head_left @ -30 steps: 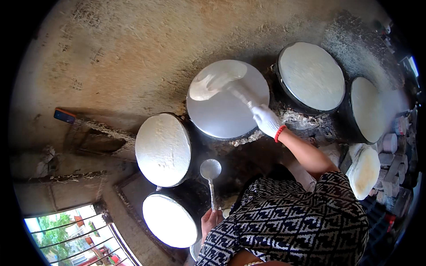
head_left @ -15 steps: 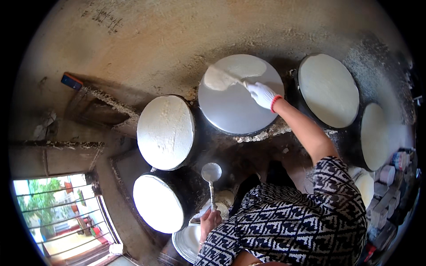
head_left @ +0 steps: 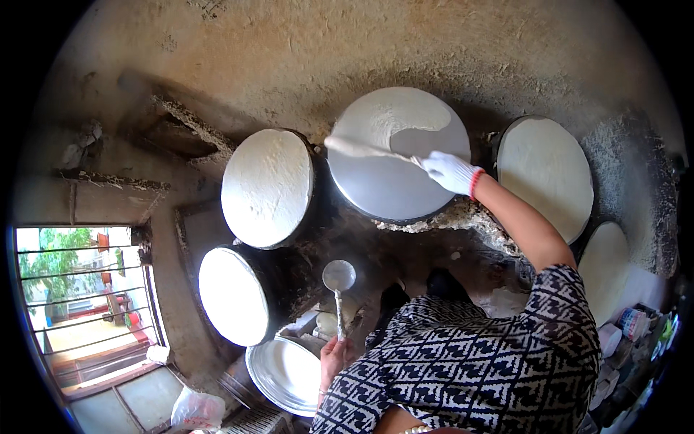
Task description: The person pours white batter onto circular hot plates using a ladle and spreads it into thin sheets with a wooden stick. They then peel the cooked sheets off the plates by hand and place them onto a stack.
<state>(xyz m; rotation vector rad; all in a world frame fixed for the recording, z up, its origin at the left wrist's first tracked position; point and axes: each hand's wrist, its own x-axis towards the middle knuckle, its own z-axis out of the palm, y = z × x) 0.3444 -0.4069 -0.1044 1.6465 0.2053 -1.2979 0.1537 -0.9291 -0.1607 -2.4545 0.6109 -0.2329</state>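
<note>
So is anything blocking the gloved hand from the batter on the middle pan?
Nothing visible blocks it. Between the right hand and the batter, only bare grey surface of the pan shows. The spreader it holds reaches left across the pan.

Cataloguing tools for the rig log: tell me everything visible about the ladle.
The ladle has a round grey bowl that looks like metal and a straight, slim handle, pale and blotchy. The person's left grip holds it near the handle's end, with the bowl pointing away from the body, seen against the dark floor. Nothing else visibly touches it. Whether the bowl holds anything is unclear.
</note>
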